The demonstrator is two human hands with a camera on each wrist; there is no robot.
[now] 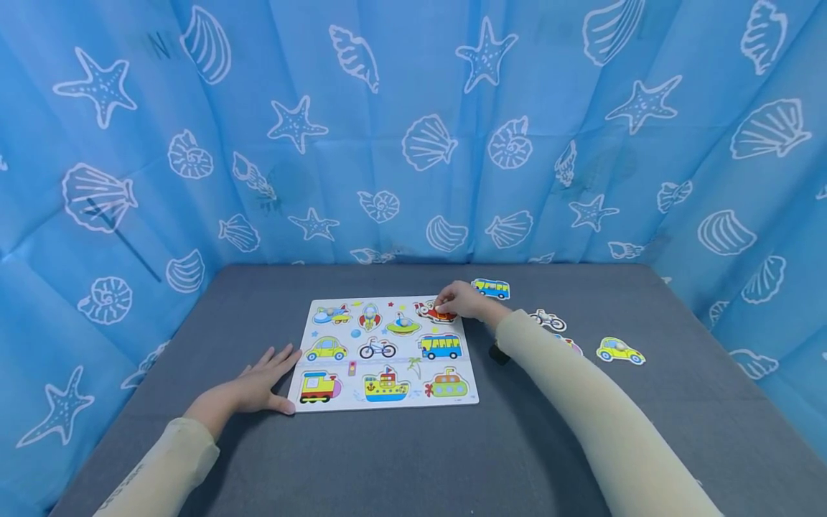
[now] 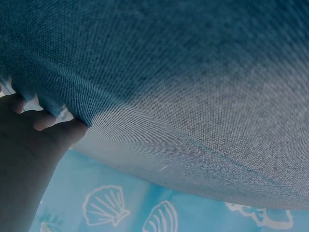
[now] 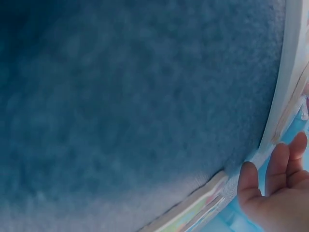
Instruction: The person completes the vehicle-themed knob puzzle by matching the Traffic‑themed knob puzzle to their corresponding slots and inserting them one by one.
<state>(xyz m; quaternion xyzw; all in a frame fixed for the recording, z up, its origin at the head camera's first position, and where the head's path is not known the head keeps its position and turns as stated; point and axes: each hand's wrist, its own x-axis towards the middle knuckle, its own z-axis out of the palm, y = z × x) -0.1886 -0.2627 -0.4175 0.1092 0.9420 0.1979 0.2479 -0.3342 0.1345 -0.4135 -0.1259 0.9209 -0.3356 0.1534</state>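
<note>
A white wooden puzzle board [image 1: 388, 368] with vehicle pictures lies flat on the table. At its upper right corner my right hand [image 1: 464, 299] pinches a red helicopter piece [image 1: 426, 311] over the helicopter picture. The plane [image 1: 331, 314], rocket [image 1: 370, 317] and flying saucer [image 1: 403, 326] along the top row show small knobs. Fingers spread, my left hand [image 1: 263, 380] rests on the table with its fingertips and thumb at the board's left edge. In the right wrist view the right hand [image 3: 277, 188] shows at lower right, the piece mostly out of sight.
Right of the board lie loose pieces: a blue bus [image 1: 497, 289], a bicycle [image 1: 549, 321], a yellow car [image 1: 620, 351] and a piece [image 1: 572, 345] partly hidden by my right sleeve. A blue shell-patterned curtain [image 1: 400, 194] hangs behind the grey table [image 1: 388, 467].
</note>
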